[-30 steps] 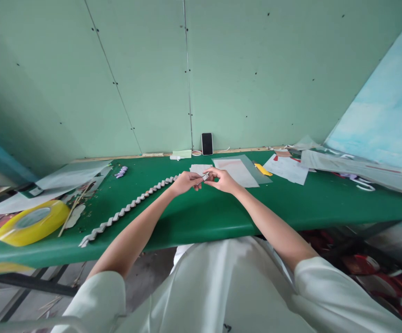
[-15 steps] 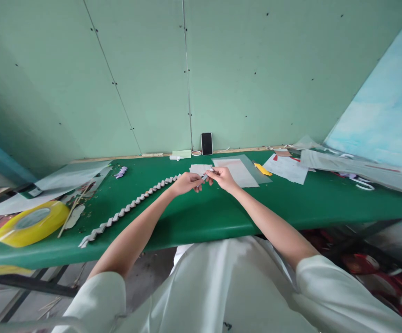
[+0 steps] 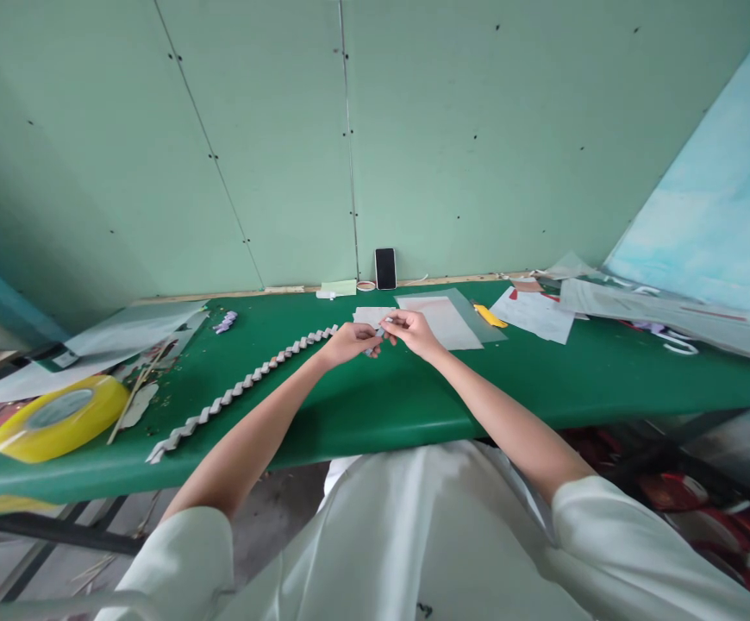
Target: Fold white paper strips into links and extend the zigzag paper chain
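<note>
My left hand (image 3: 349, 341) and my right hand (image 3: 414, 333) meet above the green table (image 3: 375, 405). Between them is a small grey-white strip (image 3: 379, 333), pinched by the fingers of both; its far details are too small to make out. A long zigzag chain of folded paper (image 3: 239, 388) lies on the table, running from near my left hand down to the front edge. Just behind the hands lies a small white paper (image 3: 373, 316). Larger white sheets (image 3: 443, 322) rest to the right of my right hand.
A phone (image 3: 385, 269) leans upright against the wall. To the right are a yellow cutter (image 3: 490, 316), papers (image 3: 535, 314) and a white hook (image 3: 678, 345). At the left lie a yellow tape roll (image 3: 61, 417), thin sticks (image 3: 139, 388) and a purple folded piece (image 3: 225, 323).
The fingers of my right hand have shifted slightly left and down along the strip, and less of the strip shows between the hands. The objects on the table have not moved.
</note>
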`<action>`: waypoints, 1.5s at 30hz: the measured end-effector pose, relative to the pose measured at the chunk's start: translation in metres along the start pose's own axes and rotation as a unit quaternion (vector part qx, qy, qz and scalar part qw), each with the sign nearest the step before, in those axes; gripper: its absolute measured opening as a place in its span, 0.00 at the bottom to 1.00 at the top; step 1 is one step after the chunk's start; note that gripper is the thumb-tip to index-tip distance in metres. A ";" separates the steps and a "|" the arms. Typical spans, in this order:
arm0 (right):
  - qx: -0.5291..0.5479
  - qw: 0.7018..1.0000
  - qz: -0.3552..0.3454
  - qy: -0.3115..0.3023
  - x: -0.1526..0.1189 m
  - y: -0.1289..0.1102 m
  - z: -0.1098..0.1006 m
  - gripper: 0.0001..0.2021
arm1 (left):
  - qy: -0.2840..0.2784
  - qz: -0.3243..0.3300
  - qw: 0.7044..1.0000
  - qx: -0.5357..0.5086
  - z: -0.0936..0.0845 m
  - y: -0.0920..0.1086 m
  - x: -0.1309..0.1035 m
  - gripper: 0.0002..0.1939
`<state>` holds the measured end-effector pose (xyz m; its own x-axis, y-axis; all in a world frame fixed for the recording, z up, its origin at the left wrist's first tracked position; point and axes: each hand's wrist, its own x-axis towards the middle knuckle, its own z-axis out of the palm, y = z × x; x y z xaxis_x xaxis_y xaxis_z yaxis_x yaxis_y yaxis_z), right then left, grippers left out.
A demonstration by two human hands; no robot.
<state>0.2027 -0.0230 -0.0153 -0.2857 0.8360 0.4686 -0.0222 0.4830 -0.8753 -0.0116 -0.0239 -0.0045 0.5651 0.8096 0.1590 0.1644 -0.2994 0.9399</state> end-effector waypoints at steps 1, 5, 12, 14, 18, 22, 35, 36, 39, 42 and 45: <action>0.000 1.000 -0.001 0.001 0.000 0.001 -0.001 0.21 | -0.010 -0.005 1.000 -0.012 -0.001 0.000 0.000 0.20; -0.011 1.000 -0.004 -0.004 0.001 0.003 -0.003 0.21 | -0.044 -0.011 0.999 -0.018 -0.003 0.004 -0.003 0.23; -0.032 0.998 -0.029 -0.040 -0.005 0.000 -0.001 0.21 | 0.017 0.005 1.000 0.010 0.001 0.004 -0.002 0.24; -0.044 0.997 -0.033 -0.061 -0.006 -0.001 -0.004 0.20 | 0.012 0.008 0.999 0.033 0.000 0.004 -0.002 0.23; -0.079 0.994 -0.024 -0.077 -0.005 0.001 -0.013 0.19 | 0.001 0.019 0.995 0.094 -0.005 0.007 -0.002 0.22; -0.066 0.994 -0.016 -0.080 -0.004 0.006 -0.018 0.20 | -0.013 0.021 0.992 0.120 -0.006 0.010 -0.004 0.22; 0.000 0.995 0.015 -0.095 -0.004 0.007 -0.013 0.21 | 0.044 0.056 0.987 0.145 0.001 0.007 -0.008 0.18; -0.002 0.995 0.014 -0.095 -0.004 0.006 -0.013 0.21 | 0.044 0.057 0.988 0.140 0.000 0.006 -0.008 0.17; -0.007 0.996 0.011 -0.092 -0.005 0.004 -0.013 0.21 | 0.046 0.058 0.988 0.134 0.000 0.006 -0.007 0.16; -0.015 0.996 0.008 -0.092 -0.005 0.003 -0.013 0.20 | 0.049 0.055 0.987 0.141 0.000 0.008 -0.007 0.16; -0.026 0.995 0.005 -0.093 -0.005 0.003 -0.014 0.18 | 0.050 0.050 0.987 0.147 0.001 0.011 -0.008 0.16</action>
<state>0.2174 -0.0223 -0.0185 -0.4585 0.7807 0.4245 0.0303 0.4912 -0.8705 -0.0135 -0.0346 0.0037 0.5109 0.8094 0.2895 0.3472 -0.5024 0.7918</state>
